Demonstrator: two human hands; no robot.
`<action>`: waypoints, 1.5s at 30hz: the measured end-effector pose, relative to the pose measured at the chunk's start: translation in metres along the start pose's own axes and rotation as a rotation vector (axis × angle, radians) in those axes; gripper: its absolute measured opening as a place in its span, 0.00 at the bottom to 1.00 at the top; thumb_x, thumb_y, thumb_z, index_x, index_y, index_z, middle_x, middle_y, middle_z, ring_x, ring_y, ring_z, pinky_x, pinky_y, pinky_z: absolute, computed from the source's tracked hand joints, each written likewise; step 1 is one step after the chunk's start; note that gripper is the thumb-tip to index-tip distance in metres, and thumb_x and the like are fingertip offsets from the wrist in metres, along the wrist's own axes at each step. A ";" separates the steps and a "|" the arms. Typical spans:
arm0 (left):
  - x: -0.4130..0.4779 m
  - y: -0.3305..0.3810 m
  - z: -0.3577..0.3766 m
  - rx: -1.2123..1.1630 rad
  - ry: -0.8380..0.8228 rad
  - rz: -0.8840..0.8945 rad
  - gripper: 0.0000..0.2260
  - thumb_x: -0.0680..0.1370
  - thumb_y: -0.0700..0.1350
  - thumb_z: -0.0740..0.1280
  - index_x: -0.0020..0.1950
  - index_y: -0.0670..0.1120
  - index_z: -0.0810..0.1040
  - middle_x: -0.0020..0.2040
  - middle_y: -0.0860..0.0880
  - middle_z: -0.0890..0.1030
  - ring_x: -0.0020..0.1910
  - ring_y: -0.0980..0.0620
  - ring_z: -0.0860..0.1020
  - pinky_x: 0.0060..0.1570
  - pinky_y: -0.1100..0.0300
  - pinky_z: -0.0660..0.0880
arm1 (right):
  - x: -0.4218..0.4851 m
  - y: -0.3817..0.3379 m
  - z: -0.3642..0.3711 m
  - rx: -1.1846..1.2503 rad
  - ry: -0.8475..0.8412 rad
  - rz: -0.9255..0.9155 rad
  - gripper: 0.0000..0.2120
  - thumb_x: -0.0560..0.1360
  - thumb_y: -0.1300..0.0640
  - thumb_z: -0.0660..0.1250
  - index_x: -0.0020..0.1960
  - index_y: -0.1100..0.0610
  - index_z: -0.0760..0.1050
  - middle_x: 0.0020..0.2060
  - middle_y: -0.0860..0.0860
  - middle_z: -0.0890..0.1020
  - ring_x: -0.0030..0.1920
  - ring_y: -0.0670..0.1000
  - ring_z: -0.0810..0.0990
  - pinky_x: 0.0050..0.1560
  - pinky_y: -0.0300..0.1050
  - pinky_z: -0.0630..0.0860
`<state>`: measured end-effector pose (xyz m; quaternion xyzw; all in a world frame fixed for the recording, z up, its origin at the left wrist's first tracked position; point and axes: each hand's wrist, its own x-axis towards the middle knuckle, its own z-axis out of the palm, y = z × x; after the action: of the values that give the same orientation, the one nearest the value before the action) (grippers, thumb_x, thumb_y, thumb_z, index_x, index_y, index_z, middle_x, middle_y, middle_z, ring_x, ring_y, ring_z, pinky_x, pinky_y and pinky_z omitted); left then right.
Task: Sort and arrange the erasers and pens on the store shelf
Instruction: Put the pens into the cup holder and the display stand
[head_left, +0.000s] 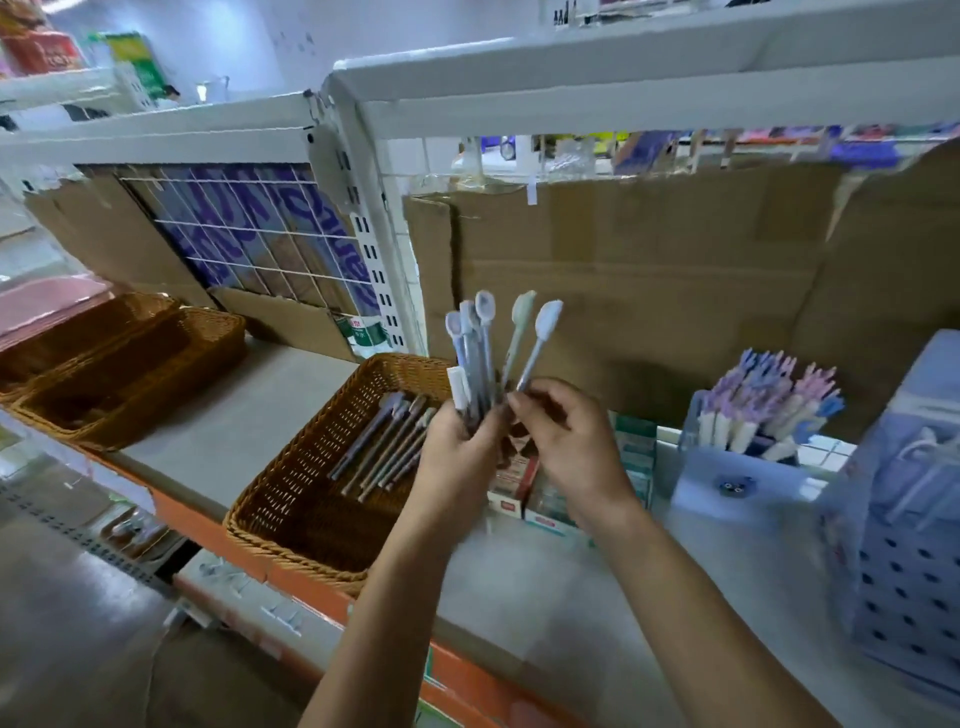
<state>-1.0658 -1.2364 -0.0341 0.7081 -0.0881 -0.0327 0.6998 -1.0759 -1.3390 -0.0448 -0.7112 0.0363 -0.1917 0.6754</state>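
Grey shelf (249, 415) runs across my feed, backed by cardboard (649, 270). A wicker basket (244, 525) sits at its front edge with several loose pens (384, 447) in it, and a blue holder (727, 483) stands further right. The left hand (457, 452) is curled round a bunch (475, 353) of pens, held upright above the basket's right rim. The right hand (566, 436) pinches the lower end of one pen (537, 348) between thumb and fingertips, just beside the bunch. I judge the risk to be the fanned bunch slipping if that pen is drawn out, scattering pens onto the small boxes (511, 488) below or off the shelf edge. Purple lettering behind the wire grid (249, 228) is cut off and unreadable, and the box labels are too blurred to read.
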 end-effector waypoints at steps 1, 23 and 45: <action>-0.004 0.002 0.014 -0.061 -0.039 -0.007 0.07 0.80 0.39 0.63 0.55 0.40 0.78 0.38 0.43 0.81 0.37 0.54 0.79 0.36 0.62 0.75 | -0.002 -0.003 -0.012 -0.004 0.049 -0.010 0.06 0.75 0.61 0.68 0.40 0.55 0.78 0.32 0.47 0.80 0.35 0.46 0.77 0.41 0.47 0.75; -0.071 -0.002 0.212 -0.136 -0.522 -0.119 0.09 0.80 0.41 0.62 0.54 0.39 0.79 0.40 0.47 0.83 0.40 0.51 0.82 0.42 0.62 0.78 | -0.085 -0.037 -0.231 -0.257 0.499 -0.017 0.11 0.73 0.63 0.70 0.37 0.48 0.78 0.31 0.44 0.83 0.35 0.45 0.82 0.42 0.42 0.80; -0.074 -0.058 0.241 0.473 -0.098 0.191 0.08 0.77 0.44 0.67 0.46 0.38 0.77 0.35 0.49 0.75 0.35 0.49 0.74 0.31 0.64 0.58 | -0.100 0.018 -0.288 -0.929 0.765 0.079 0.07 0.74 0.60 0.69 0.37 0.57 0.78 0.28 0.49 0.79 0.28 0.49 0.75 0.35 0.25 0.64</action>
<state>-1.1745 -1.4612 -0.1019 0.8381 -0.1934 0.0207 0.5097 -1.2578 -1.5825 -0.0805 -0.8104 0.3830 -0.3729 0.2397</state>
